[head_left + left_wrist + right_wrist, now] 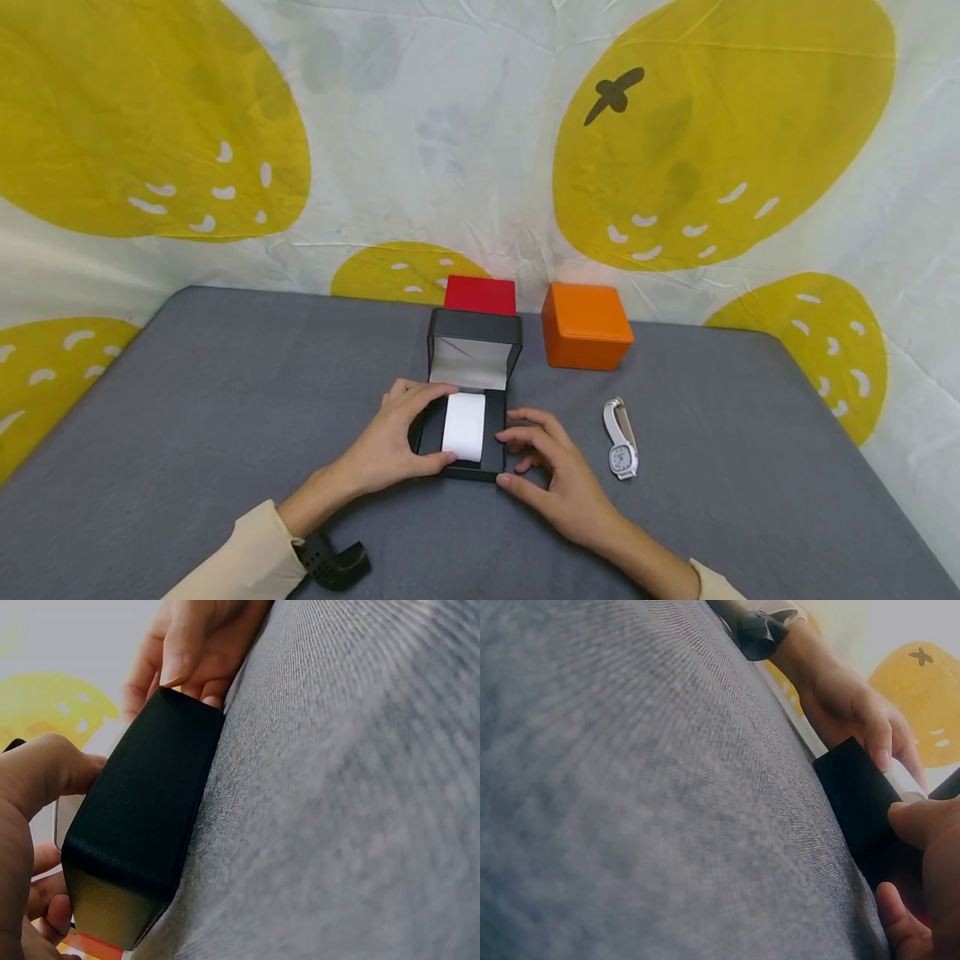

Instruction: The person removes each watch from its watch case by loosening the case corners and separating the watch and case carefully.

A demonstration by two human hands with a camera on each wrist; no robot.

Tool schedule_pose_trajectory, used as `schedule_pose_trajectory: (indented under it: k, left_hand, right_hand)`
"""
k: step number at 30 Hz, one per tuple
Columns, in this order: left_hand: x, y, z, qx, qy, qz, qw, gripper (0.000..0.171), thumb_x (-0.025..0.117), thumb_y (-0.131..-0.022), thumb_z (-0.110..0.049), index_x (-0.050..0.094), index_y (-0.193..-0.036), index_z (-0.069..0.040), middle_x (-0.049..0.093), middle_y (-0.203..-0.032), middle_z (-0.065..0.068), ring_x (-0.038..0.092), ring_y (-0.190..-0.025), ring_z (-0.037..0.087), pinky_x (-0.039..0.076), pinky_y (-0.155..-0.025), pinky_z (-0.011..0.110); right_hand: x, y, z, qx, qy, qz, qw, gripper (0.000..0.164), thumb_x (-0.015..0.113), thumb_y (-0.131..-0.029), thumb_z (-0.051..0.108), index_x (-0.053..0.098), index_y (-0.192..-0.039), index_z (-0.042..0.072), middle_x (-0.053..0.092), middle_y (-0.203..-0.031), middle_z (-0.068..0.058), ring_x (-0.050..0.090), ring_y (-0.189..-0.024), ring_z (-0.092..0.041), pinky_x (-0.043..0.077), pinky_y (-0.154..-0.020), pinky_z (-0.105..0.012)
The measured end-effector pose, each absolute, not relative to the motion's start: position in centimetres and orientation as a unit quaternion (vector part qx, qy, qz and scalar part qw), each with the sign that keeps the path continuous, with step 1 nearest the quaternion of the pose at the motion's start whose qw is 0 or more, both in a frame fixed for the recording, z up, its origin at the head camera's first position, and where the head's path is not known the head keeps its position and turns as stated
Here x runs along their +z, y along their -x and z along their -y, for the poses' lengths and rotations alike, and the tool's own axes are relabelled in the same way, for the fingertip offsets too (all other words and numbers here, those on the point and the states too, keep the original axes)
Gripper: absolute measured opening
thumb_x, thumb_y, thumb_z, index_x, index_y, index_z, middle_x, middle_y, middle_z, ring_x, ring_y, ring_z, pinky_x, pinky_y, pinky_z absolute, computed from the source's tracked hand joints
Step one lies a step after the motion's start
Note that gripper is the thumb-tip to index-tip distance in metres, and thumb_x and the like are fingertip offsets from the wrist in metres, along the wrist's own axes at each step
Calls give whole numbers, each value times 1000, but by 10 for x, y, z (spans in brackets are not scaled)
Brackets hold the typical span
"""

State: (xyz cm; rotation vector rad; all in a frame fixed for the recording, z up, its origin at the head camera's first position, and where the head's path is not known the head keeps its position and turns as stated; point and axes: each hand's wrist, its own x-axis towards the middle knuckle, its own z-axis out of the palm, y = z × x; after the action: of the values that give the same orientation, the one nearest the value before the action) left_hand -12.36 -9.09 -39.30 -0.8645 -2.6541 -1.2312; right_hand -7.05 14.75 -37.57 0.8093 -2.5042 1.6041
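Black box [495, 429] standing open on grey table [225, 400]; opening looking done. Left hand [390, 429] pinching white cushion [464, 427], sitting inside box; right hand [558, 483] gripping box's right front corner. Probably remaining: cushion handling; watch [620, 442] lying apart at right, no hand touching it.

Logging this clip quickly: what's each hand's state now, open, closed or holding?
Left hand: closed, pinching the white cushion in the box.
Right hand: closed, gripping the box at its right side.
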Motion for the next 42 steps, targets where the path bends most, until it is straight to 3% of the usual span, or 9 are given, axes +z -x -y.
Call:
schedule_pose_trajectory:
  k: [11, 22, 42]
  left_hand:
    - [-396, 123, 89, -398, 288, 870, 52, 72, 76, -63, -33, 46, -127, -25, 46, -123, -11, 32, -101, 8, 31, -80, 37]
    - [-396, 123, 89, -389, 275, 878, 47, 69, 75, -64, -35, 46, -126, -28, 44, -124, -14, 32, -99, 7, 25, -73, 33]
    - [-399, 123, 86, -395, 280, 873, 60, 69, 76, -64, -30, 48, -126, -22, 42, -129, -7, 32, -100, 12, 22, -67, 33]
  right_hand:
    - [-375, 69, -147, 524, -264, 810, 28, 37, 69, -76, 7, 56, -110, 4, 38, -125, -15, 53, -86, -28, 49, -68, -32]
    - [-375, 70, -147, 520, -253, 815, 22, 37, 70, -76, 8, 56, -110, 5, 39, -125, -15, 53, -88, -27, 49, -68, -32]
    - [-376, 71, -147, 520, -257, 814, 27, 37, 70, -76, 8, 56, -110, 4, 39, -125, -16, 53, -88, -27, 49, -68, -32]
